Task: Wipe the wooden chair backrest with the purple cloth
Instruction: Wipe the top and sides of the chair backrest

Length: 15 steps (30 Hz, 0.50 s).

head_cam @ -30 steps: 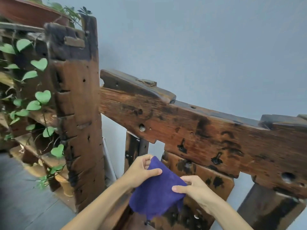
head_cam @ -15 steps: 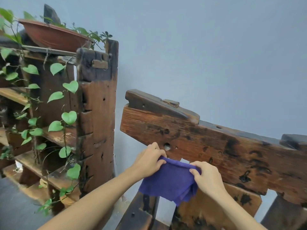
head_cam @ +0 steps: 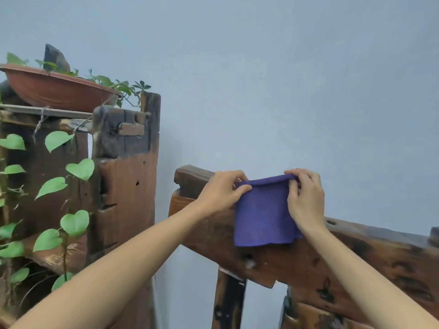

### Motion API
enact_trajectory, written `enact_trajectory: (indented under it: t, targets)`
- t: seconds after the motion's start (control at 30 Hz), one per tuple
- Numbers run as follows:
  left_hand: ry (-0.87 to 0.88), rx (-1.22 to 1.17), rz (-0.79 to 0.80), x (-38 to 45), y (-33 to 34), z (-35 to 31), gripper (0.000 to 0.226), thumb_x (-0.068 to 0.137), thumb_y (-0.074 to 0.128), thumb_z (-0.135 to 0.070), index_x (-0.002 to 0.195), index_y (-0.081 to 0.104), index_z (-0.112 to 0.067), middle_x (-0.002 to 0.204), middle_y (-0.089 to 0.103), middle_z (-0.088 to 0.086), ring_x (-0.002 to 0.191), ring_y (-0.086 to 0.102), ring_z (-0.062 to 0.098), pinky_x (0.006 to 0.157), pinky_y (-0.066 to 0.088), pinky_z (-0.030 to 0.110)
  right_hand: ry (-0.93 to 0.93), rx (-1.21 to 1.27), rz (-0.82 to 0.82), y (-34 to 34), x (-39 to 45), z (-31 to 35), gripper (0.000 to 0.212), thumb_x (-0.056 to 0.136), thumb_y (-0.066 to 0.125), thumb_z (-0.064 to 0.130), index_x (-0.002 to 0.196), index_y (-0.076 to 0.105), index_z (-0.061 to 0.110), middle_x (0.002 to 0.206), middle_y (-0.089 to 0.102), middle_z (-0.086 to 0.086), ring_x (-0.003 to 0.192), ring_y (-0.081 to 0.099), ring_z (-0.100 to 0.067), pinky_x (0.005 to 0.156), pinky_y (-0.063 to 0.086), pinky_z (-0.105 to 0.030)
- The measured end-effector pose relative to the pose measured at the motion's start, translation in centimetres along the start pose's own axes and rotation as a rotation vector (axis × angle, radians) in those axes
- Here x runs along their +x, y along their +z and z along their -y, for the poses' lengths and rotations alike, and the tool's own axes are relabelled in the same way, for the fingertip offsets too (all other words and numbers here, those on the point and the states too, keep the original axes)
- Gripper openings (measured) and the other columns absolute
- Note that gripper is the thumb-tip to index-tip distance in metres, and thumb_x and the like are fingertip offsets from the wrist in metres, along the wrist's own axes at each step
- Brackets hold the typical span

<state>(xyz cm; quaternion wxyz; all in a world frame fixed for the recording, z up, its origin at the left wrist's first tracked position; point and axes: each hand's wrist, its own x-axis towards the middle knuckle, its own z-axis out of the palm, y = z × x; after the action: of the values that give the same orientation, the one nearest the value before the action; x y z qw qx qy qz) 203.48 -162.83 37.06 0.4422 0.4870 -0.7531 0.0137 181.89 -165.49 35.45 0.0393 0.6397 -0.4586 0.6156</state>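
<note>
The purple cloth [head_cam: 262,214] hangs folded over the top edge of the wooden chair backrest [head_cam: 356,257], near its left end. My left hand [head_cam: 222,192] pinches the cloth's upper left corner against the top rail. My right hand [head_cam: 305,198] pinches the upper right corner, fingers curled over the fold. The backrest is a rough, dark-stained plank that slopes down to the right, with holes and black marks. The cloth covers part of its front face.
A tall weathered wooden shelf post [head_cam: 126,186] stands just left of the backrest. A trailing plant with heart-shaped leaves [head_cam: 76,222] hangs on it, and a brown clay bowl planter [head_cam: 57,89] sits on top. A plain blue-grey wall [head_cam: 285,91] is behind.
Both hands lifted the cloth from below the plank up to the backrest's top edge, where it now drapes over the front. The view tilted upward.
</note>
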Motion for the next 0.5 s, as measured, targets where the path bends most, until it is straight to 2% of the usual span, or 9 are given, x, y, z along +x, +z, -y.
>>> enact_trajectory:
  t: [0.07, 0.1, 0.17, 0.23, 0.3, 0.37, 0.43, 0.47, 0.5]
  targets:
    - [-0.039, -0.092, -0.011, 2.9, -0.5, 1.3, 0.015, 0.092, 0.068, -0.033, 0.094, 0.075, -0.02, 0.087, 0.075, -0.001, 0.072, 0.063, 0.009, 0.071, 0.05, 0.028, 0.051, 0.011, -0.005, 2.9, 2.4, 0.4, 0.028, 0.104, 0.049, 0.016, 0.127, 0.063, 0.021, 0.14, 0.048, -0.007, 0.112, 0.063, -0.023, 0.096, 0.045, -0.032]
    - [-0.067, -0.129, -0.018, 4.2, -0.5, 2.2, 0.015, 0.091, 0.068, -0.032, 0.093, 0.076, -0.019, 0.085, 0.076, 0.0, 0.073, 0.065, 0.011, 0.071, 0.05, 0.028, 0.075, 0.001, 0.071, 4.4, 3.3, 0.6, 0.032, 0.105, 0.048, 0.025, 0.137, 0.055, 0.024, 0.15, 0.04, -0.007, 0.109, 0.065, -0.023, 0.096, 0.047, -0.035]
    - [-0.117, -0.102, -0.011, 6.0, -0.3, 5.1, 0.017, 0.091, 0.067, -0.032, 0.089, 0.076, -0.018, 0.079, 0.074, -0.002, 0.077, 0.066, 0.016, 0.072, 0.05, 0.029, 0.094, -0.078, 0.386, 8.2, 3.8, 0.4, 0.05, 0.106, 0.041, 0.045, 0.154, 0.035, 0.031, 0.165, 0.02, -0.004, 0.121, 0.061, -0.023, 0.106, 0.043, -0.041]
    - [-0.128, 0.112, -0.021, 6.2, 0.0, 9.0, 0.021, 0.094, 0.061, -0.034, 0.091, 0.074, -0.017, 0.082, 0.072, -0.004, 0.088, 0.062, 0.018, 0.075, 0.05, 0.034, -0.035, -0.338, 0.654, 11.8, 2.8, -0.4, 0.059, 0.104, 0.027, 0.059, 0.157, 0.032, 0.036, 0.168, 0.023, 0.003, 0.144, 0.042, -0.025, 0.12, 0.029, -0.046]
    - [-0.125, 0.365, -0.151, 5.7, -0.4, 13.6, 0.025, 0.099, 0.052, -0.036, 0.098, 0.069, -0.018, 0.097, 0.07, -0.004, 0.102, 0.055, 0.022, 0.081, 0.046, 0.036, -0.134, -0.489, 0.698, 13.6, 2.2, -1.2, 0.069, 0.098, 0.014, 0.068, 0.157, 0.035, 0.037, 0.166, 0.03, 0.01, 0.153, 0.028, -0.021, 0.124, 0.019, -0.049]
    - [-0.256, 0.428, -0.254, 5.0, -1.3, 18.1, 0.026, 0.101, 0.047, -0.038, 0.113, 0.065, -0.022, 0.117, 0.063, -0.002, 0.113, 0.05, 0.024, 0.088, 0.04, 0.037, -0.142, -0.51, 0.685, 13.9, 2.4, -1.6, 0.079, 0.092, 0.005, 0.073, 0.157, 0.033, 0.038, 0.165, 0.03, 0.013, 0.154, 0.025, -0.018, 0.125, 0.017, -0.049]
    - [-0.477, 0.324, -0.107, 4.7, -1.5, 21.1, 0.039, 0.102, 0.046, -0.042, 0.137, 0.052, -0.026, 0.14, 0.054, 0.001, 0.125, 0.047, 0.027, 0.101, 0.039, 0.044, -0.175, -0.542, 0.697, 14.3, 2.6, -1.7, 0.083, 0.089, 0.001, 0.075, 0.157, 0.032, 0.039, 0.165, 0.03, 0.015, 0.154, 0.024, -0.016, 0.126, 0.016, -0.048]
    - [-0.596, 0.093, -0.022, 4.6, -1.1, 21.8, 0.052, 0.101, 0.042, -0.057, 0.142, 0.047, -0.026, 0.142, 0.053, 0.001, 0.126, 0.049, 0.026, 0.105, 0.038, 0.044, -0.193, -0.551, 0.718, 14.6, 2.8, -1.4, 0.082, 0.089, 0.001, 0.075, 0.158, 0.03, 0.039, 0.165, 0.03, 0.015, 0.154, 0.025, -0.015, 0.126, 0.015, -0.048]
    - [-0.703, -0.242, -0.001, 4.5, -0.7, 21.4, 0.076, 0.088, 0.033, -0.081, 0.141, 0.048, -0.028, 0.136, 0.057, -0.003, 0.121, 0.055, 0.02, 0.106, 0.039, 0.041, -0.206, -0.537, 0.752, 14.9, 3.2, -0.9, 0.081, 0.09, 0.002, 0.075, 0.158, 0.029, 0.039, 0.165, 0.03, 0.016, 0.154, 0.025, -0.014, 0.125, 0.015, -0.046]
